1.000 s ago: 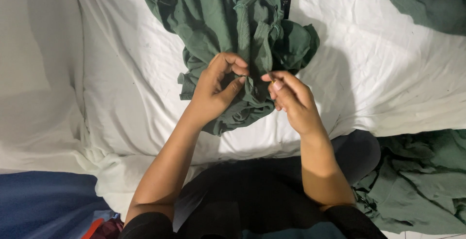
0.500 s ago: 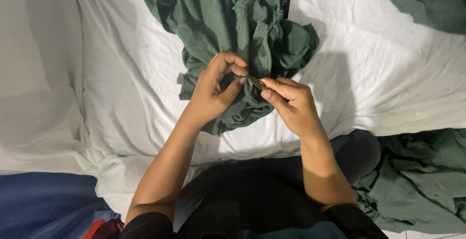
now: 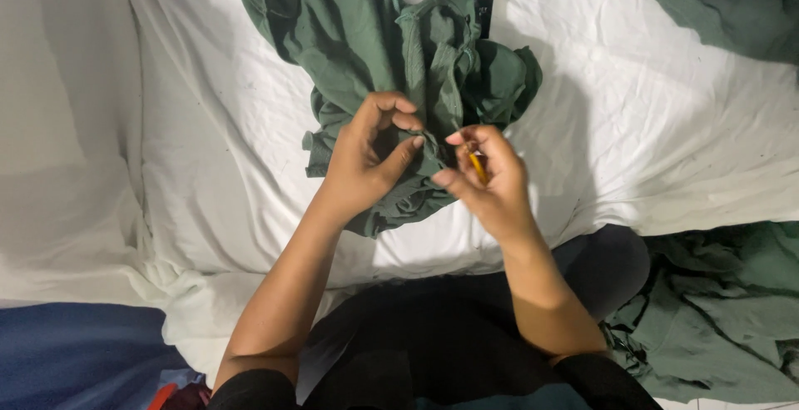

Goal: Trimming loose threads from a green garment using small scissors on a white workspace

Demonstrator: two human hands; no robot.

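Green cloth, a crumpled garment, lies bunched on the white sheet of a bed, just ahead of the person's lap. The left hand is closed on a fold at the garment's near edge, thumb pressed against the fingers with the fabric pinched between. The right hand sits just beside it, fingertips closed around a small thin yellow tool close to the same fold. A black tag lies at the garment's far side. More green clothing lies at the lower right and in the upper right corner.
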